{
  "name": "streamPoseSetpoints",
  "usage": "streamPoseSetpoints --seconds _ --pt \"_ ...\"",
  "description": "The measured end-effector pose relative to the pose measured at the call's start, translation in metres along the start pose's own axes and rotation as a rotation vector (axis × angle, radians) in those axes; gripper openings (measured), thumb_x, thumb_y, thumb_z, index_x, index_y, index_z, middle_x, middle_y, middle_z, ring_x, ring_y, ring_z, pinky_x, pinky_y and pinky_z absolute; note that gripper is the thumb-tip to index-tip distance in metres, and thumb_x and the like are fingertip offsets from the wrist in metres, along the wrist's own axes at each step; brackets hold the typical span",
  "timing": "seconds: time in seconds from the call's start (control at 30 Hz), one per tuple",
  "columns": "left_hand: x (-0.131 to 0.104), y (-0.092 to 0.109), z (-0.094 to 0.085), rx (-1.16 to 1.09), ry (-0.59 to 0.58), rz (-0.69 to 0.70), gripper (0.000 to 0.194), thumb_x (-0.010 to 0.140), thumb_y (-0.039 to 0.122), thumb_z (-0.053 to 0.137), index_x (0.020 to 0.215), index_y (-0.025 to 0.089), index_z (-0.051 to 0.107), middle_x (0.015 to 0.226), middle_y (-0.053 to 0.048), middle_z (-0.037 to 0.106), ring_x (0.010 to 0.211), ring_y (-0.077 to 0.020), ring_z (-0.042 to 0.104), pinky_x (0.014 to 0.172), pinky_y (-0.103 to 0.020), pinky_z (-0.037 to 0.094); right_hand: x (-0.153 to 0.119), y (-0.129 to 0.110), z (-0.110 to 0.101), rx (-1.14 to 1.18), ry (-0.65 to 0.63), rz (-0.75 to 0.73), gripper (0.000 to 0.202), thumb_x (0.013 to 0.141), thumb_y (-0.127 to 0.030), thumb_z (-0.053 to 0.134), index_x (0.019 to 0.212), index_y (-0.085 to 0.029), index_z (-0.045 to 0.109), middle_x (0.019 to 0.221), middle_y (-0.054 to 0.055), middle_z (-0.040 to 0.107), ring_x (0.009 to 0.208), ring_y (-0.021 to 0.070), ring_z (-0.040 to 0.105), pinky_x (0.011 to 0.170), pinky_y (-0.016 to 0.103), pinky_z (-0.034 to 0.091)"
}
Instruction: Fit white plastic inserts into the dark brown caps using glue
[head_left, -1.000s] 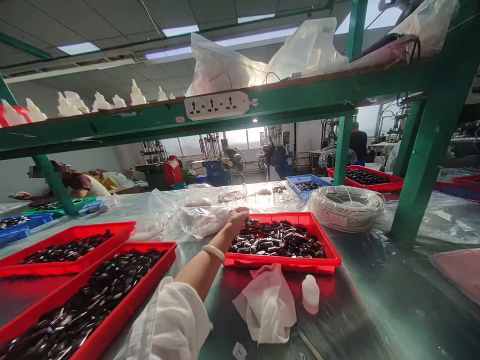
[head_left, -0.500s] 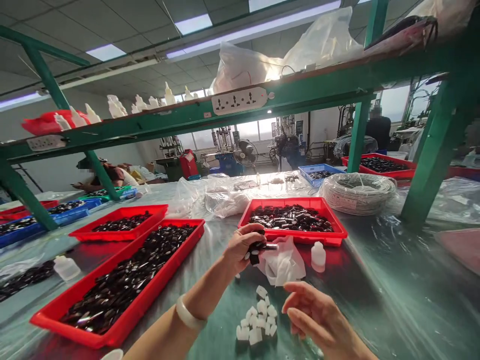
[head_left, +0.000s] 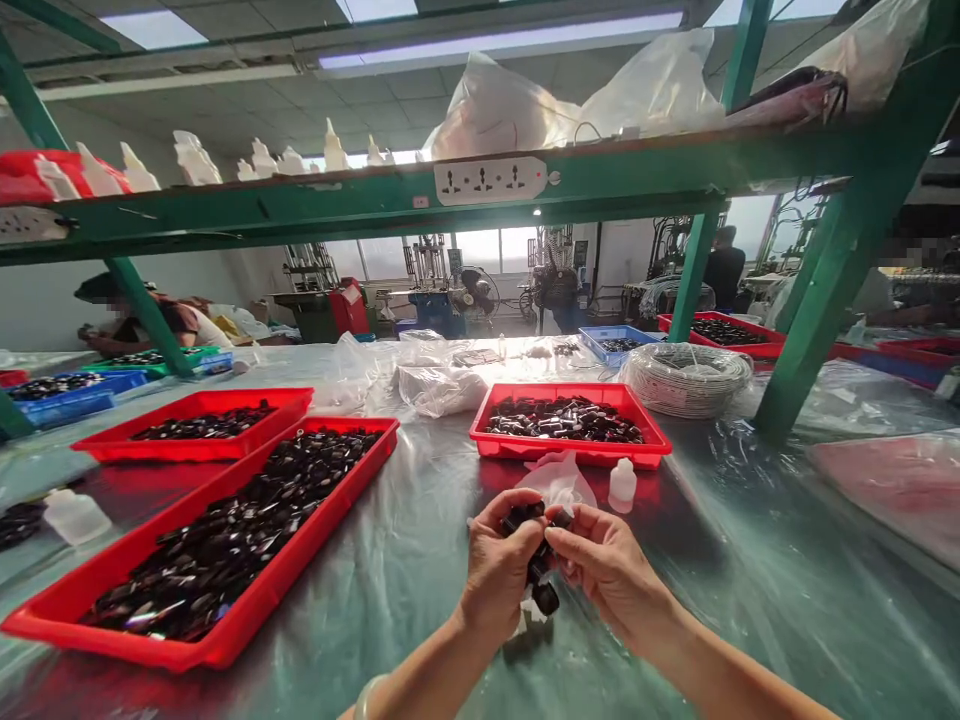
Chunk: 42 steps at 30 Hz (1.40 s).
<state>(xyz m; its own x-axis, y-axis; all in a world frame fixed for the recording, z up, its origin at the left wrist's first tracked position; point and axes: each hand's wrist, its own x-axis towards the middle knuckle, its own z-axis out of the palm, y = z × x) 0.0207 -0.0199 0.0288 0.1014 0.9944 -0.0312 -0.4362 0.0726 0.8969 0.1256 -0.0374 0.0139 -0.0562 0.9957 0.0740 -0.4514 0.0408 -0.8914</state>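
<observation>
Several small black plastic parts (head_left: 545, 598) are bunched in my left hand (head_left: 491, 565), whose fingers curl round them; some stick out below. Against these parts, the thumb and fingers of my right hand (head_left: 619, 575) close in a pinch on a small dark part (head_left: 561, 518). The two hands meet at the fingertips above the table. Just under them, a bit of white (head_left: 531, 612) shows, the rest hidden by the hands. A crumpled whitish plastic bag (head_left: 559, 478) lies right behind my fingers.
A red tray (head_left: 667, 452) of black parts stands behind the hands, beside a small white bottle (head_left: 622, 487). Two more red trays, one long (head_left: 217, 655), lie at left near another bottle (head_left: 75, 515). Coiled cable (head_left: 686, 380) sits back right. A green shelf beam (head_left: 330, 215) crosses overhead.
My right hand has come up from beside the white pieces and joined my left, its fingers now pinched. The left hand has moved slightly down and nearer. The view has shifted a little.
</observation>
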Motion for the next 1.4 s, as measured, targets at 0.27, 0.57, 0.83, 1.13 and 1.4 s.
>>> streamPoseSetpoints --seconds 0.27,0.57,0.83,1.13,1.4 --pt "0.011 -0.004 -0.020 -0.101 0.069 -0.044 0.026 0.058 0.018 0.068 0.080 0.016 0.055 0.053 0.003 0.061 0.037 -0.0059 0.047 0.037 -0.016 0.037 0.024 0.014 -0.008 0.014 -0.109 0.070 0.026 0.063 -0.033 0.074 0.084 -0.018 0.068 0.071 -0.001 0.059 0.057 0.0066 0.048 0.047 0.018 0.035" --pt "0.008 -0.022 -0.017 -0.084 0.061 -0.208 0.023 0.058 0.020 0.069 0.078 0.016 0.057 0.056 0.001 0.062 0.038 -0.0070 0.049 0.037 -0.017 0.039 0.021 0.020 -0.022 0.002 -0.115 0.045 0.026 0.061 -0.022 0.075 0.085 -0.016 0.067 0.061 -0.003 0.059 0.050 0.0055 0.048 0.046 0.018 0.039" --pt "0.001 -0.030 -0.015 -0.073 0.078 -0.234 0.023 0.061 0.020 0.066 0.082 0.019 0.056 0.047 0.005 0.054 0.038 -0.0072 0.045 0.035 -0.016 0.035 0.014 0.025 -0.024 -0.010 0.011 -0.015 0.020 0.056 -0.016 0.078 0.072 -0.017 0.066 0.063 -0.005 0.063 0.051 0.0043 0.052 0.045 0.015 0.041" --pt "-0.001 -0.033 -0.013 -0.002 0.019 -0.249 0.024 0.063 0.019 0.063 0.086 0.016 0.057 0.043 0.005 0.050 0.038 -0.0066 0.042 0.036 -0.016 0.034 0.010 0.015 -0.018 -0.064 0.003 -0.031 0.016 0.060 -0.024 0.076 0.073 -0.018 0.069 0.058 -0.003 0.066 0.041 0.0071 0.053 0.038 0.020 0.044" --pt "0.000 -0.029 -0.013 0.023 -0.028 -0.237 0.031 0.061 0.023 0.065 0.090 0.016 0.057 0.041 0.006 0.048 0.036 -0.0074 0.043 0.035 -0.016 0.033 0.009 0.015 -0.018 -0.113 0.025 -0.118 0.019 0.059 -0.026 0.076 0.074 -0.019 0.067 0.058 -0.003 0.066 0.039 0.0077 0.053 0.034 0.020 0.042"
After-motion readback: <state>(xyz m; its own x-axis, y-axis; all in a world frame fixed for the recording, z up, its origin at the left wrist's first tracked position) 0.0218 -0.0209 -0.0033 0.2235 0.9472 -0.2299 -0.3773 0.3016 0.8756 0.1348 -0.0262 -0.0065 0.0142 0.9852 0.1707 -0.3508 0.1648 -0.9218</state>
